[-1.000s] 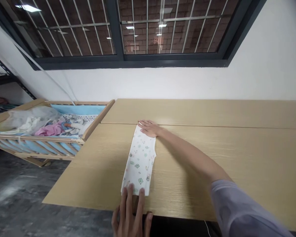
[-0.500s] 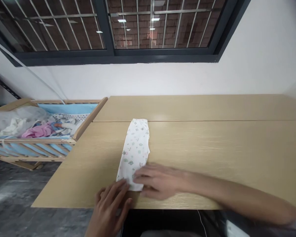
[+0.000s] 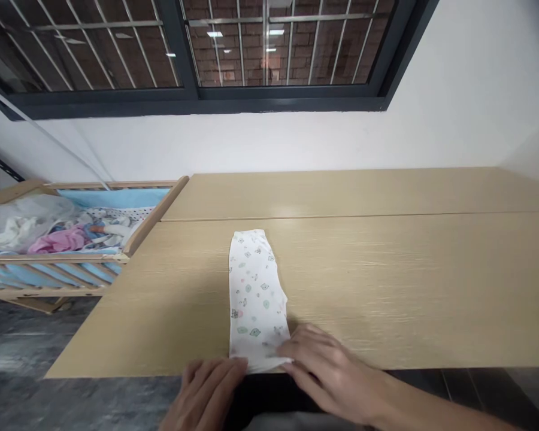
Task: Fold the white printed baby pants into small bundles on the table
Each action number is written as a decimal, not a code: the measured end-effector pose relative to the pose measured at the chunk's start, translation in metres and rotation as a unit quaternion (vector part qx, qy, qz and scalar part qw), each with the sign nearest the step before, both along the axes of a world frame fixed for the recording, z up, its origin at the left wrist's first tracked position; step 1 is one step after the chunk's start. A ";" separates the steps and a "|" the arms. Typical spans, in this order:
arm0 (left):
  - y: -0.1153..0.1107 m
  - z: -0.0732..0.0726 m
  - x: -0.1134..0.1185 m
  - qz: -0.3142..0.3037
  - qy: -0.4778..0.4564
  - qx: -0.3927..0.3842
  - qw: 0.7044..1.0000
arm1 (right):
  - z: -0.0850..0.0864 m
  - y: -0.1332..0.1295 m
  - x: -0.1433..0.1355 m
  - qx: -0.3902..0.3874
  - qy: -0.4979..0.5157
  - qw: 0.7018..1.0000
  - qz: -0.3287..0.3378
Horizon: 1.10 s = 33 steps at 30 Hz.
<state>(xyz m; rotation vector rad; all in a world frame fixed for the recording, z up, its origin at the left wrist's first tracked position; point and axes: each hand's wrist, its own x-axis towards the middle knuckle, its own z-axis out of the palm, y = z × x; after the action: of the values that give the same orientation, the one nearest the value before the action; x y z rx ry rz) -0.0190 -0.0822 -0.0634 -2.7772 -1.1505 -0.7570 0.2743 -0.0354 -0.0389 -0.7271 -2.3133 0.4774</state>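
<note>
Folded white baby pants [image 3: 257, 293] with a small green and grey print lie lengthwise on the wooden table, their near end at the table's front edge. My right hand [image 3: 326, 368] pinches the near right corner between thumb and fingers, and the cloth there is slightly lifted and creased. At the near left corner, my left hand [image 3: 211, 389] has its fingers closed on the edge of the cloth; its thumb is hidden.
The wooden table [image 3: 408, 269] stretches far to the right, with a seam towards the back wall. On the left stands a wooden crib [image 3: 157, 218] with blue lining, holding a pink cloth [image 3: 60, 239] and other fabrics. A barred window [image 3: 197, 93] is above.
The pants have shifted towards me and turned slightly, so their near end now reaches the table edge. My right hand has gone from lying over the cloth to pinching its corner.
</note>
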 end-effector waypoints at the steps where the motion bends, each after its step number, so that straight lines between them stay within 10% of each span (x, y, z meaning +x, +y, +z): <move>1: 0.005 0.007 0.002 0.011 -0.002 -0.004 1.000 | 0.008 0.006 0.001 -0.019 0.013 1.000 -0.003; 10: 0.149 0.082 0.032 0.143 -0.071 0.004 0.987 | 0.041 0.144 -0.023 -0.094 0.100 0.985 -0.101; 19: 0.267 0.043 0.055 0.272 0.039 -0.099 0.956 | -0.023 0.266 -0.052 -0.230 0.072 0.945 -0.222; 23: 0.256 0.038 0.060 0.293 0.066 -0.074 0.951 | -0.021 0.264 -0.050 -0.224 0.050 0.950 -0.213; 27: 0.186 0.025 0.068 0.286 0.082 -0.024 0.954 | 0.000 0.235 -0.048 -0.088 0.023 0.979 -0.181; 33: 0.088 -0.026 0.083 0.256 0.155 0.056 0.952 | 0.005 0.171 -0.069 0.076 -0.150 0.971 0.169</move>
<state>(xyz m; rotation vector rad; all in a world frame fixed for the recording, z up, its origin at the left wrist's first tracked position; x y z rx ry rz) 0.0638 0.0055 -0.0896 -2.2325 -1.5901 -0.3059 0.2050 0.1360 -0.0337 -0.3475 -2.7412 0.3512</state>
